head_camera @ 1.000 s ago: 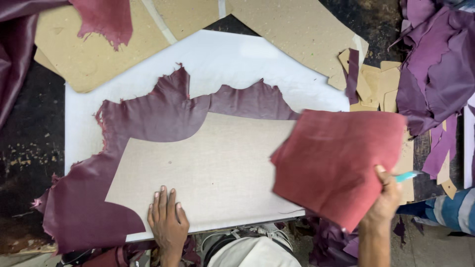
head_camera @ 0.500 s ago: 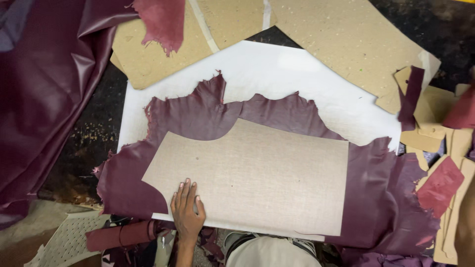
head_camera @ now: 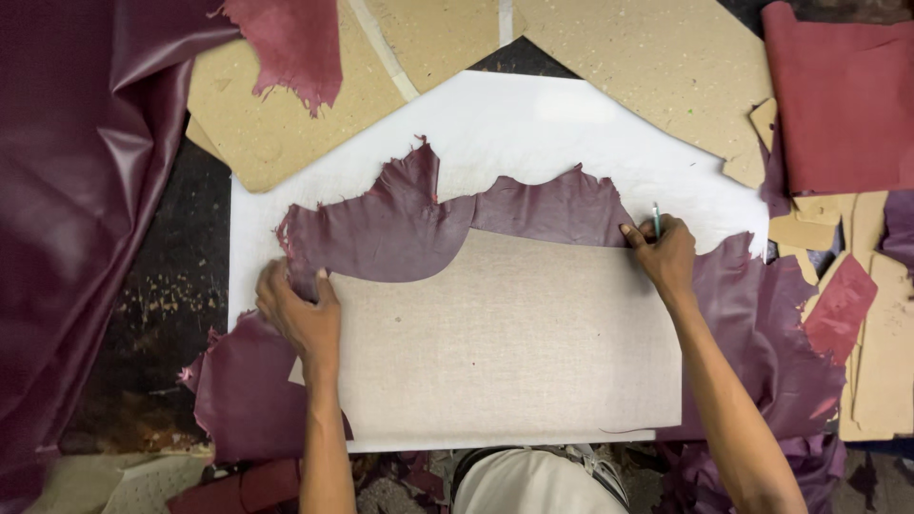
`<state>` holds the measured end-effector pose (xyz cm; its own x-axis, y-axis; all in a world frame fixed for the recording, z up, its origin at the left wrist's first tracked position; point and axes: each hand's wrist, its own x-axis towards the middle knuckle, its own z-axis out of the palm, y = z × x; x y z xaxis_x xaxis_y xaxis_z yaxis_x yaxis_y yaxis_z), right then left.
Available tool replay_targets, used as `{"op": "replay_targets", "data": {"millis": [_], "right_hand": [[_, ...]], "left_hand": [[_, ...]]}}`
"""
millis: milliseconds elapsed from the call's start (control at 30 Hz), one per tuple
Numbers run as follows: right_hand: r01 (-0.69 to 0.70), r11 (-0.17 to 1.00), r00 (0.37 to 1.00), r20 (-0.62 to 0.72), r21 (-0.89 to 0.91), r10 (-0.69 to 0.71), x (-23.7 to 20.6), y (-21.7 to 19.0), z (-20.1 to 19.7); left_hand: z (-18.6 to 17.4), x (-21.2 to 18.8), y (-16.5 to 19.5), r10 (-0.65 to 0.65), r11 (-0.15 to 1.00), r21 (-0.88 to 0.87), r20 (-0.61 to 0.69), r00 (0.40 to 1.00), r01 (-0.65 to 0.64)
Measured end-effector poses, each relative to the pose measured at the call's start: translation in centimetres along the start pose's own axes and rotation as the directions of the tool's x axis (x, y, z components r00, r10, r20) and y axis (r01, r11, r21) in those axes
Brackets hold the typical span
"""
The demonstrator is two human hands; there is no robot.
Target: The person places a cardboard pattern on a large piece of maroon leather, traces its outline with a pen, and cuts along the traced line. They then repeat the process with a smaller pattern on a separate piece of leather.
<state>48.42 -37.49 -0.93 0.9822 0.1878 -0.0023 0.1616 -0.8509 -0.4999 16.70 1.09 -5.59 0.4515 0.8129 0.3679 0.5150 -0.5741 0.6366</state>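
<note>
Left hand [head_camera: 300, 314] presses flat on the beige pattern board's [head_camera: 505, 343] left edge — purple leather hide [head_camera: 400, 224] beneath. Right hand [head_camera: 662, 255], pen [head_camera: 656, 219] in its grip, rests at the board's upper right corner.

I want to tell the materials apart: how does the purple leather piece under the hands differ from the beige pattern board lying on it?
The purple leather piece has ragged, wavy edges; the beige pattern board has clean, mostly straight edges with one curved cut. The leather is dark with a slight sheen; the board is pale and matte. The leather lies beneath, the board on top. Both lie flat on the white sheet.
</note>
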Motion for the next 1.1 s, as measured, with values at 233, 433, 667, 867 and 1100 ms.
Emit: {"op": "replay_targets", "data": {"millis": [233, 433, 667, 867, 1100], "right_hand": [[-0.036, 0.978, 0.999, 0.041, 0.205, 0.028, -2.9, -0.6, 0.2], [-0.258, 0.857, 0.963, 0.191, 0.446, 0.190, -8.3, 1.1, -0.2], [-0.388, 0.813, 0.900, 0.366, 0.433, 0.235, -15.3, 3.5, 1.3], [-0.416, 0.782, 0.898, 0.344, 0.464, 0.274, -18.4, 5.3, 1.4], [-0.332, 0.896, 0.943, 0.136, 0.296, 0.305, -19.2, 4.2, 2.5]], "left_hand": [[0.9, 8.1, 1.8, -0.096, 0.994, -0.004, 0.385, 0.918, 0.106], [-4.6, 7.5, -3.9, -0.289, 0.846, -0.244, 0.539, 0.791, 0.475], [-10.8, 3.4, -5.8, -0.062, 0.944, 0.330, 0.222, 0.973, -0.015], [-3.8, -1.5, 0.7, 0.198, 0.978, -0.105, 0.207, 0.958, -0.180], [11.0, -5.4, 16.2, 0.525, 0.805, -0.494, 0.336, 0.782, -0.327]]}}
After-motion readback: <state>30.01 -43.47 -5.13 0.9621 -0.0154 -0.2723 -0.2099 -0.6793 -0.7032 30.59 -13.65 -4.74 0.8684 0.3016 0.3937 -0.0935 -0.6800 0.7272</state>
